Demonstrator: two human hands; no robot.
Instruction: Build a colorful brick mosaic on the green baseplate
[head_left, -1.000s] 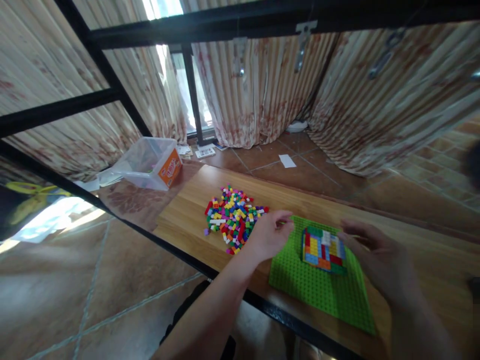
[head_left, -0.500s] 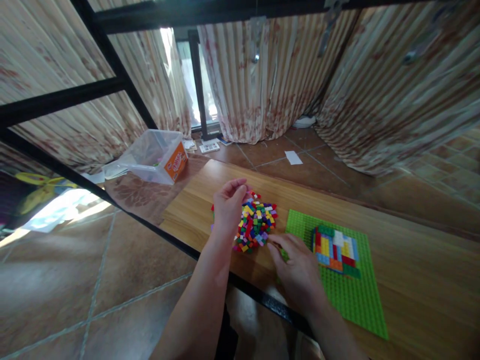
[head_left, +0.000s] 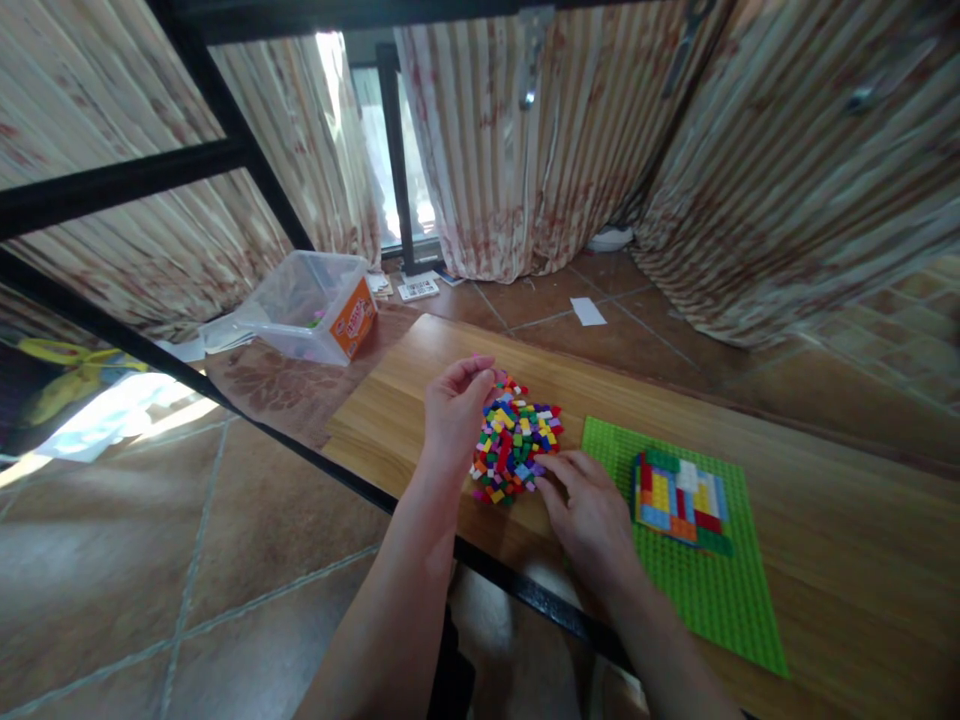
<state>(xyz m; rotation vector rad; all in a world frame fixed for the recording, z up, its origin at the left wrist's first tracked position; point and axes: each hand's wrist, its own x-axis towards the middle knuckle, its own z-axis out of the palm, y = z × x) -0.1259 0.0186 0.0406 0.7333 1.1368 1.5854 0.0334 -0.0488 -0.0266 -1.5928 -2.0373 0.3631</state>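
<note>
Leftmost, a clear plastic bin (head_left: pixel 281 345) with an orange label sits on the floor, beyond the end of the wooden table (head_left: pixel 390 400); next comes the person's left hand (head_left: pixel 456 405), raised over the near-left side of a pile of loose bricks (head_left: pixel 517 440), its fingers curled in toward the thumb; whether a brick is pinched there cannot be told. At the pile's right edge the right hand (head_left: pixel 589 505) reaches in, thumb and forefinger slightly parted beside the bricks; a grip cannot be made out. Farthest right, a green baseplate (head_left: pixel 739 610) bears a multicoloured brick build (head_left: pixel 679 500); by the look of it, several pieces are joined into one block covering only part of the plate, while many bricks lie unjoined in the pile.
</note>
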